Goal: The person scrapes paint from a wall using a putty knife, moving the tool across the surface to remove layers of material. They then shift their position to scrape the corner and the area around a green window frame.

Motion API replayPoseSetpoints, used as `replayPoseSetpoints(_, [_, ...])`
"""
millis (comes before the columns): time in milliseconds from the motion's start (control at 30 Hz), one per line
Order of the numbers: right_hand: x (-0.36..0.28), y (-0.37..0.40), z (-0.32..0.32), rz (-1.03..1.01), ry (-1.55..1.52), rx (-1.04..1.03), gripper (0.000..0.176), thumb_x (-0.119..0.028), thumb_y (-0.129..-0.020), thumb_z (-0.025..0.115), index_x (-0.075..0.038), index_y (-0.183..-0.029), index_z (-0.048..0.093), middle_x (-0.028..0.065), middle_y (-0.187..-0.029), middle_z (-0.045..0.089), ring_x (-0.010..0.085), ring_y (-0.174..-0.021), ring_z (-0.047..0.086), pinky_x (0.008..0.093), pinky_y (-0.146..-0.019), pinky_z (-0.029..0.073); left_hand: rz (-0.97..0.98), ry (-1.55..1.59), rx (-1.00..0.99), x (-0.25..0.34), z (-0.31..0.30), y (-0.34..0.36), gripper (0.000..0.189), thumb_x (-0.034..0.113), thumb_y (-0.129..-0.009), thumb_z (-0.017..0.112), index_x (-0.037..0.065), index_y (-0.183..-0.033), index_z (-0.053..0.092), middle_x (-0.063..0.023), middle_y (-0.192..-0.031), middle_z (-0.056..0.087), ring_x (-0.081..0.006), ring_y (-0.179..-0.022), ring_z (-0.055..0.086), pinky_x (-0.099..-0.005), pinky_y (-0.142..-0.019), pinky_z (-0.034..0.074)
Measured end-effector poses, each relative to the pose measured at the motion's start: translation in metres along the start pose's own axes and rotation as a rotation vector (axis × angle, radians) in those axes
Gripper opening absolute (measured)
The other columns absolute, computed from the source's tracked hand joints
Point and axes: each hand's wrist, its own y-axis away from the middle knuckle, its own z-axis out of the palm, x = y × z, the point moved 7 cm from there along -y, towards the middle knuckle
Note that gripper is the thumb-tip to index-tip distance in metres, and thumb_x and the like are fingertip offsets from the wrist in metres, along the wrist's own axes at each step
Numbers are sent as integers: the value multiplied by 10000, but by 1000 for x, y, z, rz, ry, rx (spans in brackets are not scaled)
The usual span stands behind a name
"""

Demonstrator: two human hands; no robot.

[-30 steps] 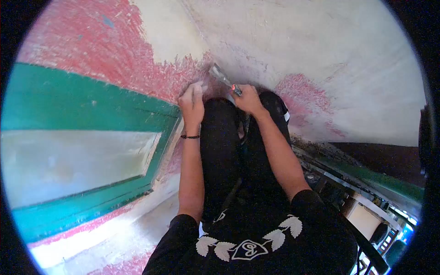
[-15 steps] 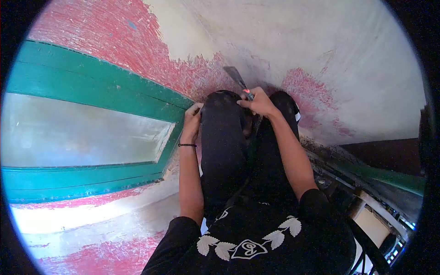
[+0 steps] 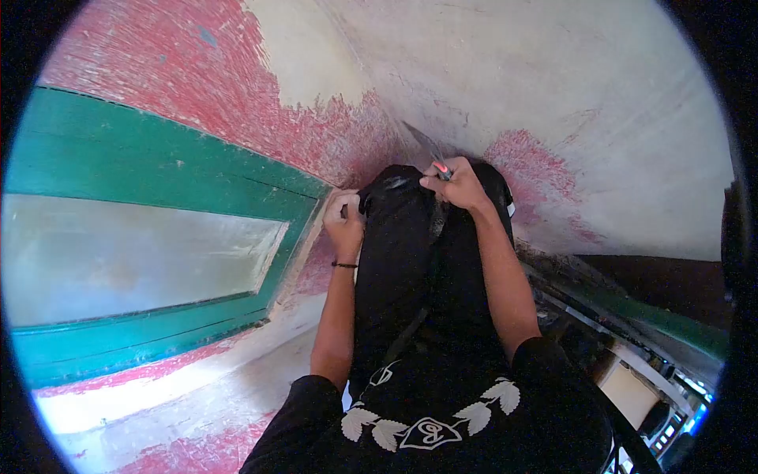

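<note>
A scraper (image 3: 424,140) with a flat metal blade and a red and dark handle is in my right hand (image 3: 458,186), above my knees. Its blade points up and left towards the corner where the walls meet. Fingers of my right hand are wrapped round the handle. My left hand (image 3: 344,221) is beside my left knee, near the end of the green window frame (image 3: 304,207), its fingers curled and pressed against dark cloth at the knee. The wall (image 3: 316,134) before me has patchy red paint with pale areas.
A glass pane (image 3: 142,257) sits in the green frame at the left. The pale wall (image 3: 600,118) at the right bears a red patch (image 3: 530,162). Lower right, a dark ledge (image 3: 655,280) and a pale panel (image 3: 629,395) lie beyond my right arm.
My left hand has shifted down and right, and its fingers have curled at the knee. My right hand and the scraper have moved slightly right and down. The view has tilted a little.
</note>
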Motion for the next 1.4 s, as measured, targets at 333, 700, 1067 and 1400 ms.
replayPoseSetpoints(333, [-18, 69, 65, -54, 164, -481, 157, -96, -735, 814, -5, -765, 690, 53, -665, 654, 128, -643, 597, 344, -581, 455, -474, 233, -481, -66, -51, 92, 333, 240, -991, 565, -25, -789, 568, -17, -789, 579, -119, -773, 528, -281, -718, 425])
replayPoseSetpoints(700, [-94, 103, 17, -248, 449, 130, 64, -26, -747, 683, 13, -763, 635, 195, -741, 634, 353, -681, 640, 385, -631, 493, -312, -39, -278, 0, -68, 50, 174, 121, -941, 608, -28, -943, 699, -106, -883, 716, -191, -854, 679, -317, -794, 507])
replayPoseSetpoints(1067, [-45, 64, -65, -88, 740, 449, 240, -231, -854, 701, 1, -911, 675, 233, -837, 652, 439, -799, 636, 485, -701, 481, -370, 78, -620, -38, 173, -19, 345, 303, -953, 569, -14, -969, 704, -160, -811, 679, -200, -825, 657, -378, -773, 500])
replayPoseSetpoints(1400, [-17, 57, -71, 174, 715, 361, 276, -259, -872, 674, 15, -907, 665, 256, -795, 645, 390, -753, 655, 478, -677, 470, -765, 661, -588, -65, 191, 20, 304, 288, -952, 611, 11, -993, 730, -46, -873, 693, -148, -803, 596, -313, -698, 458])
